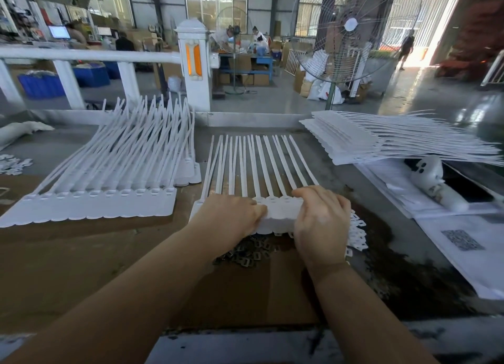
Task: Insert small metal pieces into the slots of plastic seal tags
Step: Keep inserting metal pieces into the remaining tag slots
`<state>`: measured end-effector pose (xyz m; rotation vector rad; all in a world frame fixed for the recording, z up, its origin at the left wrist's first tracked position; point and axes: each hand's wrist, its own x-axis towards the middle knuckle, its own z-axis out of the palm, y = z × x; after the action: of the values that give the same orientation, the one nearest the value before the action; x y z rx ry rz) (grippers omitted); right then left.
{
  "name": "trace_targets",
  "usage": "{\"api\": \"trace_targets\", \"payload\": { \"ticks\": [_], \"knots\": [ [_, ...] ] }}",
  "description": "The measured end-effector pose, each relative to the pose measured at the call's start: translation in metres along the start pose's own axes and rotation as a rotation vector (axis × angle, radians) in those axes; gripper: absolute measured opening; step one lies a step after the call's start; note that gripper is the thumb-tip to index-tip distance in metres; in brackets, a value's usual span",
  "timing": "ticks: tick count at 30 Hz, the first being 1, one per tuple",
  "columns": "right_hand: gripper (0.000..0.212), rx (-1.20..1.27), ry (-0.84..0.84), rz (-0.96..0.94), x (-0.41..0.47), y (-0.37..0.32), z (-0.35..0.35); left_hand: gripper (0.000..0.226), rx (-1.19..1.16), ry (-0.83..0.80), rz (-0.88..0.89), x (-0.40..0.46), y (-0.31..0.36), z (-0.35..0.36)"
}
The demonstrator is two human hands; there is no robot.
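A white strip of joined plastic seal tags (278,213) lies in front of me on brown cardboard (109,257), its long tails (253,164) fanning away from me. My left hand (231,216) lies over the strip's left half, fingers bent onto the tag heads. My right hand (321,219) covers the right end, fingers curled over the top edge of the heads. Whether either hand pinches a metal piece is hidden. A heap of small dark metal pieces (245,252) lies just below the strip, between my wrists.
A finished-looking tag strip stack (103,200) sits at left, another stack of strips (381,143) at right. Loose white plastic bits (357,233) lie beside my right hand. Papers (463,243) and a white bottle (436,186) are at right. A metal ledge (245,118) bounds the bench's far edge.
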<state>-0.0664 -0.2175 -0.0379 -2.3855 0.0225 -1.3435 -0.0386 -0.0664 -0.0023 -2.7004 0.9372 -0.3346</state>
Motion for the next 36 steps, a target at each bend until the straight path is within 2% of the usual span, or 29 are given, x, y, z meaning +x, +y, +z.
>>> {"api": "trace_targets", "payload": {
  "ticks": [6, 12, 19, 27, 32, 36],
  "knots": [
    [0.027, 0.010, -0.034, 0.007, 0.001, -0.001, -0.001, 0.034, -0.150, 0.038, 0.003, -0.004, -0.005, 0.005],
    [0.026, 0.021, -0.086, 0.015, 0.001, -0.002, -0.003, 0.046, -0.314, -0.102, -0.079, 0.003, -0.010, 0.001],
    [0.027, 0.023, -0.116, 0.022, 0.002, -0.002, -0.002, 0.051, -0.314, -0.152, -0.062, 0.007, -0.011, -0.006],
    [0.027, -0.054, -0.338, -0.033, -0.001, 0.002, 0.003, 0.054, -0.272, -0.164, -0.047, 0.006, -0.010, -0.008],
    [0.027, -0.015, -0.262, -0.025, 0.000, -0.001, 0.002, 0.047, -0.187, -0.179, -0.005, 0.004, -0.009, -0.011],
    [0.027, 0.036, -0.071, 0.012, 0.001, -0.001, -0.001, 0.039, -0.131, -0.140, 0.037, 0.004, -0.009, -0.013]
  ]
}}
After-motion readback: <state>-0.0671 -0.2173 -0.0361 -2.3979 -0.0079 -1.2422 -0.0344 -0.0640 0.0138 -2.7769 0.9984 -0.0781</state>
